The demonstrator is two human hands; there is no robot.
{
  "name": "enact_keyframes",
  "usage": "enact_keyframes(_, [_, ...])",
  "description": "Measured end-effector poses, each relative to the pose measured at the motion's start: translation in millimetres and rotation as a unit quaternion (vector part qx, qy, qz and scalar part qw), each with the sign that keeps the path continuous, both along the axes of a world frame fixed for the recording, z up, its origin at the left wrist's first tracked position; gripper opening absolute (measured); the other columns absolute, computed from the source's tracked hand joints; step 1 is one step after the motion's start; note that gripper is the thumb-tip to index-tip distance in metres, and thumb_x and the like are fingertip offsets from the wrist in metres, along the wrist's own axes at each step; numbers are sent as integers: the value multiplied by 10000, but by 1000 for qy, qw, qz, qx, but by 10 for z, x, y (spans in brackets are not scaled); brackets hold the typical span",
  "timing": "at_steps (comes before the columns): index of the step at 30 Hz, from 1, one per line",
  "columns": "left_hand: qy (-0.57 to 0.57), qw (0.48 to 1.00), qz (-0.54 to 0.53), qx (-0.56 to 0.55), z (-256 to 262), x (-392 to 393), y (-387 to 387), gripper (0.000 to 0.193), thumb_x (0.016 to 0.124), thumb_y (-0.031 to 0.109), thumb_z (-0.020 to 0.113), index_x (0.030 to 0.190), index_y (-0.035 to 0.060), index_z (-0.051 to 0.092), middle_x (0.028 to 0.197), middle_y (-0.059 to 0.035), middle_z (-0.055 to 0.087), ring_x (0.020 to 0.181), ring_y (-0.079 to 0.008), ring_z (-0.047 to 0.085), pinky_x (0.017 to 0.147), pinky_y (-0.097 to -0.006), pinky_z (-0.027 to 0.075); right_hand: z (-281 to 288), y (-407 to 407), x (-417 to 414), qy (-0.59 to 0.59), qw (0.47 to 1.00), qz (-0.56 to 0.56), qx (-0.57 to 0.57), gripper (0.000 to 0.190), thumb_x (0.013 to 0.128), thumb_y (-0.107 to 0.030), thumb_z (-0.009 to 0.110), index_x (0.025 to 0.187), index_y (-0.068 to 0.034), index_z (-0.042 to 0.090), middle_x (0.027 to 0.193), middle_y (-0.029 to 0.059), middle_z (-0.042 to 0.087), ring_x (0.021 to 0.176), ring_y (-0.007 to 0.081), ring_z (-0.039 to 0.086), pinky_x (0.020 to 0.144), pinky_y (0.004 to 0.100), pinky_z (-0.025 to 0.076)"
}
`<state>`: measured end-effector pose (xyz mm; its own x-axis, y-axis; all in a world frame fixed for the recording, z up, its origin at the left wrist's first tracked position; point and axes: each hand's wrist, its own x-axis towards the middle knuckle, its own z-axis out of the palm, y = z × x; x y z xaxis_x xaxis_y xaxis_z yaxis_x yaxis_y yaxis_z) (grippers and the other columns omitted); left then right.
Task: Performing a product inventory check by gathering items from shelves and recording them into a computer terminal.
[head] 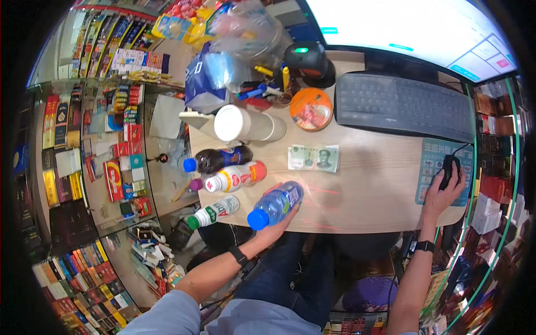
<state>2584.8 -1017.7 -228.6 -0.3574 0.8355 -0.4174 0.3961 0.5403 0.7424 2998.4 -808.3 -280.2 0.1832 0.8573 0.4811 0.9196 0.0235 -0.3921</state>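
My left hand [285,217] is wrapped around a clear plastic bottle [276,204] with a blue cap, tilted over the near edge of the wooden desk [368,180]. Red scanner lines fall on the desk just right of it. On the far right, my right hand [446,188] rests over a black computer mouse [449,169] on a teal printed mouse pad [425,167]. Left of the held bottle are a white bottle with a green cap [217,209], a white and red bottle [238,176] and a dark cola bottle [224,159]. Green banknotes [314,158] lie mid-desk.
A black scanner [307,63] with a green light stands before the monitor [410,29]. Nearby are a covered keyboard [402,104], a round orange tub [311,109], a white-lidded jar [251,123] and pens [255,92]. Glass display shelves [498,167] flank the desk's right side.
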Motion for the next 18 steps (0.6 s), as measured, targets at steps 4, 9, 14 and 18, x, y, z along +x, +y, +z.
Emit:
enact_keyframes(4, [339,891,-284,101,-342,-240,-191,672,859,91,850,1408,-30,481,1323,-168,617,1207,-235,628,1012,-346,528,-45,30,-58,14,1000,8,3,393,1011,-209,634,1380,-73,624,1428,205,510,1311,408,493,1101,520,398])
enact_keyframes(9, [90,990,-64,92,-319,-126,51,496,1058,166,573,1519,36,442,1415,-113,547,1313,-210,546,1132,-327,420,-56,-6,-20,18,1000,10,4,410,1016,-235,633,1392,-72,613,1421,210,517,1320,411,486,1105,526,399])
enact_keyframes(14, [-34,990,70,117,-213,-98,362,477,906,155,823,1305,28,594,1173,-95,705,1062,-214,698,888,-354,564,-74,-1,-19,6,1000,11,11,414,1015,-249,637,1388,-69,618,1420,209,518,1318,405,493,1117,512,404])
enact_keyframes(18, [88,992,44,75,156,-143,319,447,864,186,843,1222,7,643,1058,-126,746,953,-239,724,826,-403,570,-64,14,-13,-2,1000,12,13,428,1019,-284,634,1392,-75,624,1426,207,518,1332,399,496,1128,496,407])
